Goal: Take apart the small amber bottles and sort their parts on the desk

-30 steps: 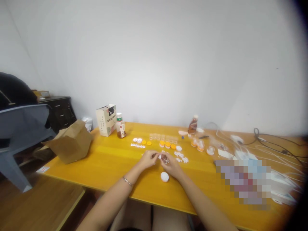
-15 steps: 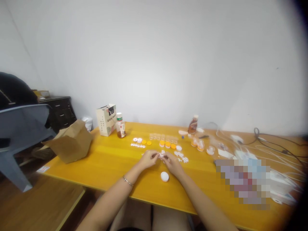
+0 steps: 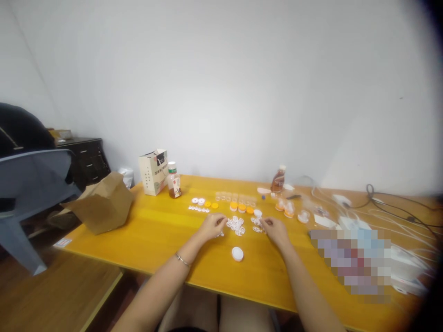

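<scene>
My left hand (image 3: 212, 226) is closed in a pinch beside a pile of white gear-like pieces (image 3: 236, 225); what sits between its fingertips, if anything, is too small to make out. A few tiny white parts (image 3: 220, 234) lie under that hand. On the other side, my right hand (image 3: 275, 229) has its thumb and fingertips together at a second, smaller cluster of white openwork pieces (image 3: 256, 228). Its fingers partly cover the cluster, and any piece in them cannot be made out. Nearer to me lies a round white lid-like piece (image 3: 237, 253), touched by neither hand.
Behind the piles stand orange caps (image 3: 242, 208) and a row of clear cups (image 3: 228, 197). White discs (image 3: 198, 201), yellow discs (image 3: 211, 204) and small white parts (image 3: 198, 209) lie left. Two bottles (image 3: 174, 182) (image 3: 278, 180), a paper bag (image 3: 100, 203) and cables (image 3: 391, 205) surround them.
My hands, close together over the central pile before, are now apart. The right hand has moved right to the smaller cluster; the left shifted slightly left, uncovering the central pile.
</scene>
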`<state>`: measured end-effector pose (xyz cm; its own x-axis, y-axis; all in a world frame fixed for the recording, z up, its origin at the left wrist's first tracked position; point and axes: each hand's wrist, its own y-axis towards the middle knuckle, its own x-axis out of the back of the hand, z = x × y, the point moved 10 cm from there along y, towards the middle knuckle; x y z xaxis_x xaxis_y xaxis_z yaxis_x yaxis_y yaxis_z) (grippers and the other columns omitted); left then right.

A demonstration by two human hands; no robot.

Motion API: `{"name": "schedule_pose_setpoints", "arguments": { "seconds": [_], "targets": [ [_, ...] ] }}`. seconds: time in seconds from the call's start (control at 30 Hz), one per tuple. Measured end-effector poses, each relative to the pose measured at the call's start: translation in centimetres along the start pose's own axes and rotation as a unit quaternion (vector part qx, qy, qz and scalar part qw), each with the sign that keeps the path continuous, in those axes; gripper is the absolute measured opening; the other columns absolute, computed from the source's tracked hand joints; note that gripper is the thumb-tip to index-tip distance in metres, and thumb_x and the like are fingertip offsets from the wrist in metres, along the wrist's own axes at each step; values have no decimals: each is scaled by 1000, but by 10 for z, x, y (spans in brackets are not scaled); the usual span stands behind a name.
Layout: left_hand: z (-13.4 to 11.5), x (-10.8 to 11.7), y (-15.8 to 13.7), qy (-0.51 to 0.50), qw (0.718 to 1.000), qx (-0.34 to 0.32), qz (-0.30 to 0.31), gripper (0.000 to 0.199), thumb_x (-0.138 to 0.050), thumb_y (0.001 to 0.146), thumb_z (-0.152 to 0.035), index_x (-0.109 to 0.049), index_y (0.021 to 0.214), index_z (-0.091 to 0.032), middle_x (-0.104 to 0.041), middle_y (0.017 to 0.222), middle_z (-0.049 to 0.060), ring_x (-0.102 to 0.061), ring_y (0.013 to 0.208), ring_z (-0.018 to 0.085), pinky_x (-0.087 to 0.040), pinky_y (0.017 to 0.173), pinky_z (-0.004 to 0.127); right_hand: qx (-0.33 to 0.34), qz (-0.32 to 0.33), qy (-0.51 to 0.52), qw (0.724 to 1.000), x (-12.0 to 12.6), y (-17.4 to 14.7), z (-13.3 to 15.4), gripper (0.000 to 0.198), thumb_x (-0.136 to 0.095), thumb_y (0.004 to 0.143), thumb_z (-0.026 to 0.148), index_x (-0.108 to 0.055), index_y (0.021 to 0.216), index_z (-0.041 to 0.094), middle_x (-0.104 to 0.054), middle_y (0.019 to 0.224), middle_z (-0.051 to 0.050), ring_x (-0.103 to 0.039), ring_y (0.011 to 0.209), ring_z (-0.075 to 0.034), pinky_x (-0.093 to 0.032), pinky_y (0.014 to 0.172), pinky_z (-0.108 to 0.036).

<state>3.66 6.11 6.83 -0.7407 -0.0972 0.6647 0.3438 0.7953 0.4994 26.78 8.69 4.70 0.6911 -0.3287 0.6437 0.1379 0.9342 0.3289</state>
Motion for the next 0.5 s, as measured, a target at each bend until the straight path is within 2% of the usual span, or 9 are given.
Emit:
{"name": "schedule_pose_setpoints", "arguments": {
  "seconds": [0.23, 0.5],
  "targets": [
    [0, -3, -1, 4, 1000, -3, 15, 25, -41, 83, -25, -60, 70, -14, -59, 67, 1, -49, 62, 10, -36, 59, 19, -43, 19, -57, 997, -4, 3, -14, 21, -55, 67, 31, -56, 51, 18, -62, 52, -5, -58, 57, -18, -36, 50, -24],
    [-8, -7, -3, 22, 999, -9, 46, 28, -40, 84, -28, -59, 70, -14, -57, 66, 1, -49, 62, 11, -35, 58, 19, -35, -3, -93, 995, 1, 5, -14, 20, -52, 70, 34, -54, 58, 18, -60, 58, -5, -56, 59, -18, -35, 53, -25]
  ]
}}
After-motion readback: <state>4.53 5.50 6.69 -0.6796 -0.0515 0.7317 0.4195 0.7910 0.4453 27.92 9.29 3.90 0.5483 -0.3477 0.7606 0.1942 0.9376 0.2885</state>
